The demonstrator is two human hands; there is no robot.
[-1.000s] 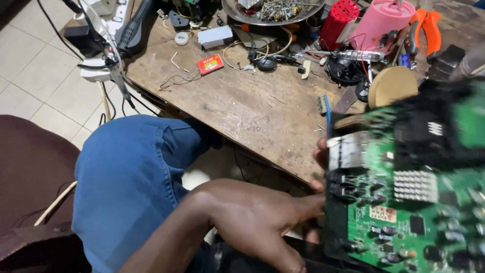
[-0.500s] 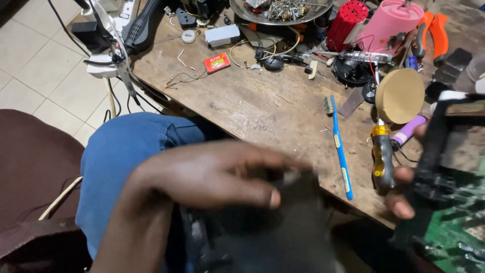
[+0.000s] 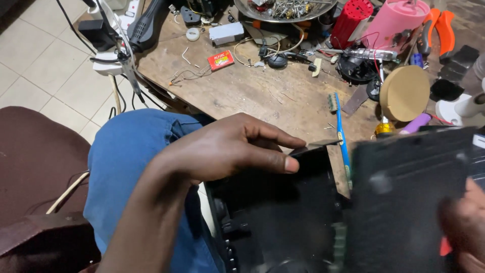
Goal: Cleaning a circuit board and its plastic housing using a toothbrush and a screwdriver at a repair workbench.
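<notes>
Now the green circuit board seen 1 second ago is out of sight, and the left hand [image 3: 227, 146] pinches the black housing's [image 3: 283, 212] rim on the lap while the right hand [image 3: 462, 227] grips a dark panel [image 3: 404, 202].

Single head-worn view, angled steeply down, close over lap and workbench [image 3: 262, 96]

Quick count: two hands, the left hand [image 3: 227, 149] and the right hand [image 3: 465, 227]. Two black casing pieces, an open black housing [image 3: 275, 212] and a flat black panel [image 3: 406, 202]. On the tabletop [image 3: 262, 96]: one blue toothbrush [image 3: 341, 134], one small red box [image 3: 221, 59], one round tan disc [image 3: 404, 93], one metal tray [image 3: 285, 10], one red cylinder [image 3: 352, 20], one pink cylinder [image 3: 391, 20], one orange-handled pliers [image 3: 437, 28].
</notes>
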